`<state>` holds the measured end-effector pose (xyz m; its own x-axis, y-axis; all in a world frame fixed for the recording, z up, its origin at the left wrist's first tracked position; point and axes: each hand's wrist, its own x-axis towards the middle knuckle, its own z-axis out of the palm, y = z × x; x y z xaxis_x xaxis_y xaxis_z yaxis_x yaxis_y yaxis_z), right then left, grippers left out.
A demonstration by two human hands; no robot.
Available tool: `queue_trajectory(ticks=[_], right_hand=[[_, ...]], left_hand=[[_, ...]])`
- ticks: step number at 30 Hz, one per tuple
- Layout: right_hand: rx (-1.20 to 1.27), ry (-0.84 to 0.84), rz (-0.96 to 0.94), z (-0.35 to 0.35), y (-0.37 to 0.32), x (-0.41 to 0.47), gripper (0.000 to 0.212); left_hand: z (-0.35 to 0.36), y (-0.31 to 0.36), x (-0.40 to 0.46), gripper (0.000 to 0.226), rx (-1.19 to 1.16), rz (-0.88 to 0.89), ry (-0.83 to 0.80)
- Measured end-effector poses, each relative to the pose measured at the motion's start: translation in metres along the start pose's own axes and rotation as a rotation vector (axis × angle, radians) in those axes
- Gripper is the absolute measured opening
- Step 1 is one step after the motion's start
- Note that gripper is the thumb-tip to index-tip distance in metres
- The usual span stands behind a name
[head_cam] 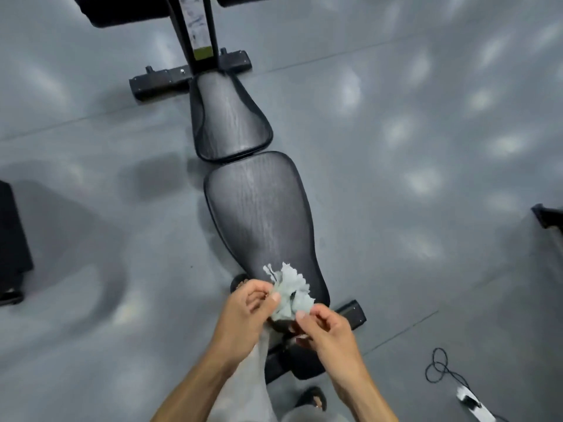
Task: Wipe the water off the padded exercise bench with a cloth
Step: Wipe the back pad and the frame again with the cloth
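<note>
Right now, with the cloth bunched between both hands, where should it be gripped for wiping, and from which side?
Judging by its pose, the cloth is best gripped at its gathered lower end, from the person's side. The left hand and right hand already pinch it there, and the ragged loose edges fan out toward the back pad, leaving the free part to meet the surface. Any water is too faint to see.

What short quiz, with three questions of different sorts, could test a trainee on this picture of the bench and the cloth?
1. True or false: the crumpled pale green cloth lies flat on the grey floor.
2. Which hands hold the cloth? A. left hand only B. right hand only C. both
3. Fill in: the black padded exercise bench has ___ separate pads.

Key: 1 false; 2 C; 3 two
</note>
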<state>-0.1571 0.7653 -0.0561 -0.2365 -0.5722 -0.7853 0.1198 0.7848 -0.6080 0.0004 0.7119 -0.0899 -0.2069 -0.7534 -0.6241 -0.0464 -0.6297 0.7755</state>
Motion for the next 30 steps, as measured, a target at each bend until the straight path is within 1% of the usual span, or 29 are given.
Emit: queue_trajectory(ticks=[1, 3, 4, 5, 6, 8, 10, 12, 14, 17, 19, 21, 24, 26, 27, 28, 29, 30], right_hand=[[-0.023, -0.024, 0.024, 0.007, -0.009, 0.009, 0.037], [0.099, -0.065, 0.088, 0.021, -0.031, 0.02, 0.02], [0.171, -0.088, 0.129, 0.028, -0.042, 0.026, 0.023], [0.216, -0.097, 0.173, 0.033, -0.053, 0.034, 0.033], [0.239, -0.102, 0.212, 0.038, -0.064, 0.042, 0.043], [0.267, -0.114, 0.269, 0.047, -0.083, 0.061, 0.054], [0.242, -0.133, 0.316, 0.057, -0.097, 0.078, 0.06], [0.17, -0.198, 0.332, 0.069, -0.109, 0.089, 0.065], [0.177, -0.248, 0.323, 0.08, -0.116, 0.096, 0.062], [0.235, -0.234, 0.282, 0.09, -0.124, 0.102, 0.052], [0.286, -0.239, 0.26, 0.094, -0.129, 0.105, 0.05], [0.333, -0.273, 0.24, 0.097, -0.137, 0.107, 0.05], [0.337, -0.356, 0.215, 0.097, -0.156, 0.111, 0.047], [0.323, -0.405, 0.202, 0.094, -0.167, 0.12, 0.043], [0.307, -0.421, 0.198, 0.091, -0.174, 0.126, 0.042], [0.288, -0.436, 0.19, 0.087, -0.18, 0.134, 0.042], [0.272, -0.445, 0.178, 0.083, -0.187, 0.143, 0.044], [0.255, -0.46, 0.158, 0.077, -0.193, 0.154, 0.046]], left_hand=[[-0.01, 0.011, 0.011, 0.009, 0.021, 0.031, -0.034], [-0.028, 0.029, 0.027, 0.01, 0.039, 0.079, -0.105], [-0.035, 0.039, 0.033, 0.011, 0.042, 0.095, -0.139], [-0.043, 0.047, 0.037, 0.014, 0.048, 0.109, -0.167], [-0.05, 0.053, 0.041, 0.016, 0.055, 0.122, -0.188], [-0.064, 0.063, 0.048, 0.017, 0.075, 0.146, -0.227], [-0.075, 0.07, 0.054, 0.017, 0.088, 0.165, -0.266], [-0.084, 0.074, 0.057, 0.018, 0.056, 0.161, -0.276], [-0.092, 0.076, 0.059, 0.018, 0.004, 0.141, -0.249], [-0.101, 0.078, 0.06, 0.022, -0.081, 0.096, -0.175], [-0.107, 0.08, 0.06, 0.027, -0.165, 0.049, -0.116], [-0.11, 0.088, 0.061, 0.032, -0.219, 0.027, -0.034], [-0.106, 0.103, 0.065, 0.038, -0.301, 0.043, 0.076], [-0.101, 0.115, 0.072, 0.048, -0.413, 0.04, 0.109], [-0.097, 0.12, 0.077, 0.058, -0.49, 0.036, 0.112], [-0.091, 0.128, 0.083, 0.06, -0.583, 0.024, 0.121], [-0.085, 0.135, 0.09, 0.052, -0.681, 0.01, 0.142], [-0.079, 0.143, 0.098, 0.039, -0.767, -0.002, 0.171]])
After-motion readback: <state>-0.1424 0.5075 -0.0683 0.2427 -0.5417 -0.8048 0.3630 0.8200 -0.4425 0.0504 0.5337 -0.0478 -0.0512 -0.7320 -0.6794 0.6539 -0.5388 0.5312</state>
